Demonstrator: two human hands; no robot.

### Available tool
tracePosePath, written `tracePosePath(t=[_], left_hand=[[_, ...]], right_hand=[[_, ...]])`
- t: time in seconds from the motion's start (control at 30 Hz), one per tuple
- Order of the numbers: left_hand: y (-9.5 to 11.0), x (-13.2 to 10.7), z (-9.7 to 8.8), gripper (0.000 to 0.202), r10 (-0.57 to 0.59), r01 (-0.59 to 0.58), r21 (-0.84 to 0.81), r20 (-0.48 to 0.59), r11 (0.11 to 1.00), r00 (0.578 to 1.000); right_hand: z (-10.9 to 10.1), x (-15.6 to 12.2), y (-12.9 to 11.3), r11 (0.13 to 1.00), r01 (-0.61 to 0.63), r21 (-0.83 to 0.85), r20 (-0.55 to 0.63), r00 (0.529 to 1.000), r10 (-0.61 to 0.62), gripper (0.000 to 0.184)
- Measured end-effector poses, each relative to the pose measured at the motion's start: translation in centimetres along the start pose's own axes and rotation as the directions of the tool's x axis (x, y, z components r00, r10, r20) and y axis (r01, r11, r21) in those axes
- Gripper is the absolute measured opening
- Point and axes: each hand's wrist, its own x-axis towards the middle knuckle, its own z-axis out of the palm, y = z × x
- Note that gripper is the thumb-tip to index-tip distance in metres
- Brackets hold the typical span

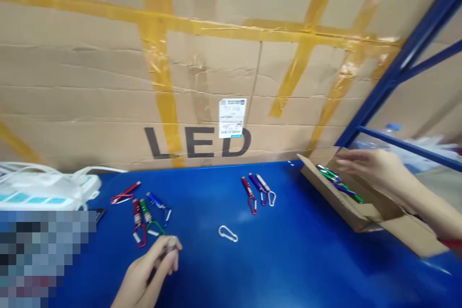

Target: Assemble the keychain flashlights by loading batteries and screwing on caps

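My left hand [151, 269] is low on the blue table [288, 260], its fingers pinched round a small grey keychain flashlight [170, 245]. My right hand [371, 166] reaches over the open cardboard box [364, 216] at the right, fingers stretched toward the green and blue flashlights [337, 182] inside; it is blurred. A loose silver carabiner [228, 233] lies on the table between my hands. Three flashlights with carabiners [258, 191] lie in a row behind it. More flashlights [146, 214] in red, green and blue lie near my left hand.
A big taped cardboard carton marked LED [202, 82] stands along the table's back edge. A white power strip with cables [43, 187] sits at the left. Blue shelf posts [404, 57] rise at the right, with a plastic bottle [390, 131] behind them.
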Motion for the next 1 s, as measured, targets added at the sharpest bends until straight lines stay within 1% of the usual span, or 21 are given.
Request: tracePosePath(t=[0.03, 0.07, 0.1, 0.13, 0.17, 0.2, 0.23, 0.3, 0.37, 0.43, 0.47, 0.5, 0.57, 0.67, 0.8, 0.93, 1.0], left_hand=[[0.6, 0.0, -0.1, 0.036, 0.006, -0.006, 0.003, 0.001, 1.0, 1.0], [1.2, -0.2, -0.2, 0.034, 0.021, -0.021, -0.001, 0.023, 1.0, 1.0], [1.7, -0.3, -0.2, 0.033, 0.033, -0.033, -0.007, 0.033, 0.999, 0.999], [2.2, -0.5, -0.3, 0.032, 0.046, -0.046, -0.009, 0.053, 0.999, 0.998], [2.6, -0.7, -0.4, 0.031, 0.05, -0.05, -0.01, 0.065, 0.999, 0.997], [2.9, -0.9, -0.5, 0.029, 0.041, -0.04, -0.009, 0.076, 0.999, 0.996], [3.2, -1.1, -0.7, 0.027, 0.032, -0.032, -0.009, 0.081, 0.999, 0.996], [3.4, -1.4, -1.1, 0.026, 0.022, -0.02, -0.029, 0.068, 0.999, 0.997], [3.5, -1.5, -1.5, 0.023, 0.002, 0.002, -0.08, 0.046, 0.997, 0.999], [3.6, -1.5, -2.0, 0.02, 0.006, -0.004, -0.118, 0.021, 0.993, 1.0], [3.7, -1.4, -2.3, 0.019, 0.011, -0.009, -0.127, 0.015, 0.992, 1.0], [3.8, -1.4, -2.5, 0.019, 0.014, -0.012, -0.125, 0.011, 0.992, 1.0], [4.1, -1.4, -2.9, 0.019, 0.013, -0.012, -0.112, 0.004, 0.994, 1.0], [4.5, -1.5, -3.4, 0.019, 0.026, -0.025, -0.115, 0.013, 0.993, 1.0], [4.6, -1.6, -3.7, 0.018, 0.056, -0.055, -0.126, 0.004, 0.99, 0.998], [4.4, -1.6, -3.6, 0.019, 0.064, -0.061, -0.124, 0.025, 0.99, 0.998], [4.3, -1.6, -3.6, 0.021, 0.07, -0.066, -0.114, 0.03, 0.991, 0.997]], right_hand=[[0.1, -0.2, -1.6, 0.999, 0.017, 0.036, -0.049, 0.999, -0.015, 0.03], [0.6, -0.6, -3.6, 0.987, 0.039, 0.159, -0.136, 0.991, -0.017, 0.031], [1.3, -1.2, -5.9, 0.935, 0.085, 0.345, -0.128, 0.991, -0.043, 0.037], [2.2, -2.0, -8.3, 0.857, 0.125, 0.499, -0.082, 0.992, -0.097, 0.042], [3.4, -3.0, -10.9, 0.78, 0.163, 0.604, -0.059, 0.985, -0.16, 0.045], [4.7, -4.1, -13.4, 0.725, 0.198, 0.66, -0.017, 0.969, -0.248, 0.045], [6.1, -5.2, -15.8, 0.679, 0.242, 0.693, 0.013, 0.937, -0.348, 0.043], [8.9, -7.0, -20.1, 0.583, 0.307, 0.752, 0.067, 0.845, -0.531, 0.036], [11.3, -8.3, -23.3, 0.482, 0.296, 0.824, 0.117, 0.745, -0.657, 0.034], [13.0, -8.9, -25.4, 0.42, 0.232, 0.878, 0.171, 0.667, -0.725, 0.034], [13.6, -9.0, -26.1, 0.404, 0.202, 0.892, 0.189, 0.645, -0.741, 0.034], [14.0, -9.1, -26.7, 0.398, 0.183, 0.899, 0.201, 0.635, -0.746, 0.034], [14.4, -9.1, -27.3, 0.392, 0.179, 0.902, 0.193, 0.646, -0.738, 0.03], [14.4, -9.0, -27.6, 0.389, 0.169, 0.906, 0.185, 0.668, -0.721, 0.023], [14.3, -9.1, -27.5, 0.392, 0.122, 0.912, 0.216, 0.669, -0.711, 0.018], [14.5, -9.4, -27.2, 0.403, 0.147, 0.903, 0.183, 0.718, -0.672, 0.012], [14.6, -9.5, -27.1, 0.409, 0.137, 0.902, 0.182, 0.739, -0.648, 0.01]])
